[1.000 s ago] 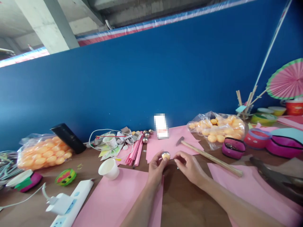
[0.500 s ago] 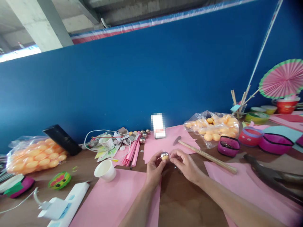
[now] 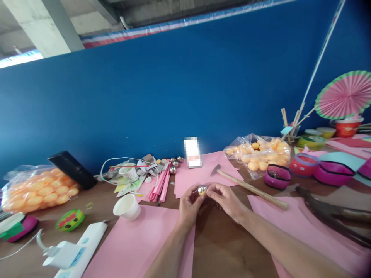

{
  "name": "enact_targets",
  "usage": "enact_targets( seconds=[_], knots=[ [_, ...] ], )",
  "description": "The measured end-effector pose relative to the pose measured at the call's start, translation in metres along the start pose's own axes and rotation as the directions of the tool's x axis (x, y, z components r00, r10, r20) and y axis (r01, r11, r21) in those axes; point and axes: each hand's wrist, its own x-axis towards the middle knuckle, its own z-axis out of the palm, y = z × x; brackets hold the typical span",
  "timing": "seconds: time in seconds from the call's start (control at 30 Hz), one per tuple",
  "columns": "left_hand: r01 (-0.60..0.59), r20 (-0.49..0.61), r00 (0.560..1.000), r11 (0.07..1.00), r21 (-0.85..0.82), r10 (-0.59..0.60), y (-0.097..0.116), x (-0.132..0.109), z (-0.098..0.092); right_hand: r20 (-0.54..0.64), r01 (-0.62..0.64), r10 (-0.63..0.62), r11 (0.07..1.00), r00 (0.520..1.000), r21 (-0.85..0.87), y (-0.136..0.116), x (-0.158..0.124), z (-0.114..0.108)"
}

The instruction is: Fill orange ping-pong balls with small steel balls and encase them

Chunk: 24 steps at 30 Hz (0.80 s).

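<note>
A small, shiny silver ball [image 3: 202,190] with a yellowish underside is held up above the brown table. The fingers and thumb of my left hand [image 3: 189,202] are closed around its left side. Against its right edge, the thumb and fingers of my right hand [image 3: 224,199] are pinched together at the ball. Anything tiny between the right fingertips is hidden. Below the hands, the table shows dark shadow and a few small, blurred things. A hammer [image 3: 252,187] with a wooden handle lies just beyond my right hand.
Pink paper sheets [image 3: 139,243] lie left, right and behind. A white paper cup [image 3: 127,208] stands left. Silver balls [image 3: 173,170] sit near the blue wall [image 3: 162,96]. Bags of orange balls [image 3: 261,156] flank the area. A power strip [image 3: 87,243] lies front left, dark curved tools right.
The right fingertips have come slightly closer to the ball's right edge. The ball stays in the left hand. The whole view has shifted a little.
</note>
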Motion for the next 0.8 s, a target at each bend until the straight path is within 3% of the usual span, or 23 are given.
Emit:
enact_targets(
  seconds=[0.8],
  knots=[
    [-0.034,0.046,0.998,0.999,0.019,0.033,-0.0034,0.0010,-0.0024,0.031,-0.033,0.033,0.999,0.999,0.016,-0.0025,0.0002,-0.0012]
  ],
)
